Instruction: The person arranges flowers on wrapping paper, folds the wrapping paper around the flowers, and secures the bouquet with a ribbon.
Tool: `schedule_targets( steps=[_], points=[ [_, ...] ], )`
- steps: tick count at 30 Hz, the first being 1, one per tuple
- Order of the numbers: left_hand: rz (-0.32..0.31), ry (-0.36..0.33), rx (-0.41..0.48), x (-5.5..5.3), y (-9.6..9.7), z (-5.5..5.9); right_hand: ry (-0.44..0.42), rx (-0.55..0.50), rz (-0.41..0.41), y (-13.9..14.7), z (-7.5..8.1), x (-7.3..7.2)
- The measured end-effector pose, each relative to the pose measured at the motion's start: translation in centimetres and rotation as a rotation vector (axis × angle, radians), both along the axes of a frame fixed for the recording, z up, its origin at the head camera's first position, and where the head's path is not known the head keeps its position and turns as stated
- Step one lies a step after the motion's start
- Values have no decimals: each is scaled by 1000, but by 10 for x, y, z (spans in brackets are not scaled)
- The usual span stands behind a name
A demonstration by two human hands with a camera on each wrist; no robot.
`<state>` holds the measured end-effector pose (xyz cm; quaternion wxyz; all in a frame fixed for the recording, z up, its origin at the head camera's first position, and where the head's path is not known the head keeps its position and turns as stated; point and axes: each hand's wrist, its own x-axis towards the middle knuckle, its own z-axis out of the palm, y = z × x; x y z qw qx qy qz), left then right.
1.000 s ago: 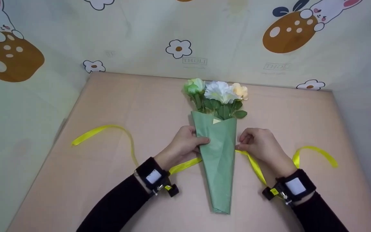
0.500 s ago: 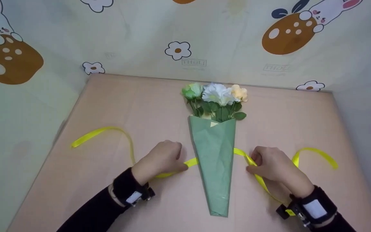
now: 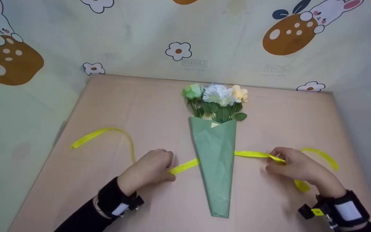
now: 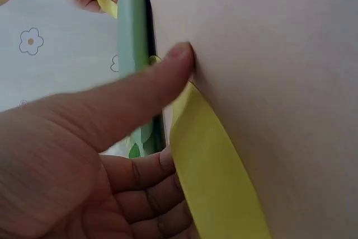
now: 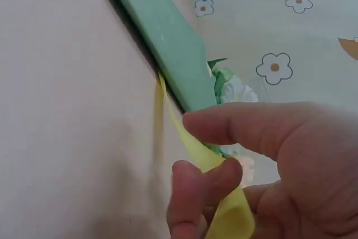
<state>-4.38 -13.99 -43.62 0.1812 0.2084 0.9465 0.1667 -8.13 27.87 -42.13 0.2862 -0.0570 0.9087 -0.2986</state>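
Note:
A bouquet wrapped in green paper [image 3: 216, 164] lies on the table, its narrow end toward me. Out of the wide end come a white flower [image 3: 218, 94], a green one [image 3: 193, 91] and a peach one [image 3: 239, 93]. A yellow ribbon [image 3: 251, 154] runs underneath, its middle hidden by the wrap. On the left side, my left hand [image 3: 148, 168] holds the ribbon between thumb and fingers, low over the table. My right hand [image 3: 301, 166] grips the other side, where the ribbon [image 5: 193, 144] rises from under the paper to the fingers.
The ribbon's left tail [image 3: 95, 135] curls on the pinkish table [image 3: 134, 106]; its right tail [image 3: 322, 154] lies beyond my right hand. A patterned cloth [image 3: 134, 38] stands behind the table's far edge. Each wrist wears a black strap [image 3: 348, 207] with a small camera.
My left hand has let go of the bouquet and moved left to hold the ribbon. My right hand has moved right, drawing its side of the ribbon straighter. The bouquet now lies unheld.

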Motion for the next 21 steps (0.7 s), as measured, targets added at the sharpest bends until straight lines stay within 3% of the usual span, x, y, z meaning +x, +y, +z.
schedule_targets(
  steps=[4, 8, 14, 17, 21],
  points=[
    [-75, 18, -1, 1, -6, 1, 172, 67, 122, 17, 3, 4],
    [-35, -2, 29, -7, -17, 5, 155, 5, 166, 34, 10, 4],
    [55, -14, 139, -24, -40, 16, 89, -67, 149, 59, 21, -2],
    [68, -31, 170, -30, -49, 20, 78, -37, 108, 71, 25, -6],
    [70, -104, 217, -35, -57, 21, 99, 47, 32, 88, 34, -12]
  ],
)
